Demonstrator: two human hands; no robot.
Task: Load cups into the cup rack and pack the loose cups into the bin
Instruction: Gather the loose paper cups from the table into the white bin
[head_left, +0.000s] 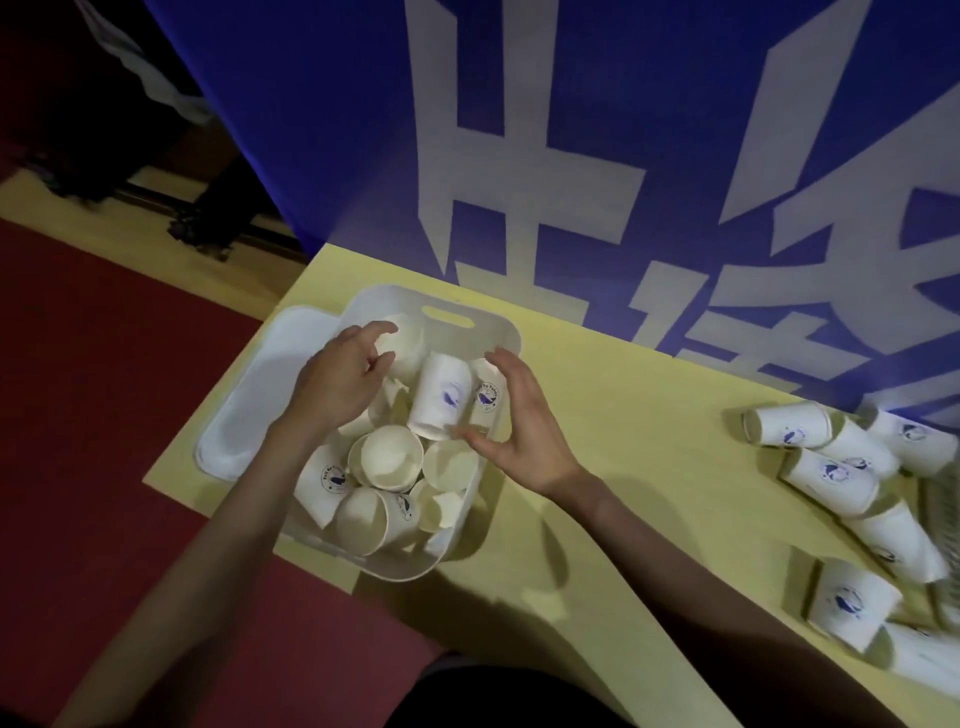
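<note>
A white plastic bin (457, 540) sits on the yellow table, filled with several white paper cups with a blue logo. My left hand (340, 382) hovers over the bin's far left part, fingers curled and apart, holding nothing. My right hand (519, 421) is at the bin's right rim with fingers spread next to a cup lying on its side (439, 395), close to it but not clearly gripping. A pile of loose cups (841, 473) lies on the table at the far right. No cup rack can be made out.
The bin's white lid (244, 410) lies flat to the left of the bin, at the table's left edge. A blue banner with white characters (623, 156) stands behind the table. Dark red floor (104, 415) lies to the left.
</note>
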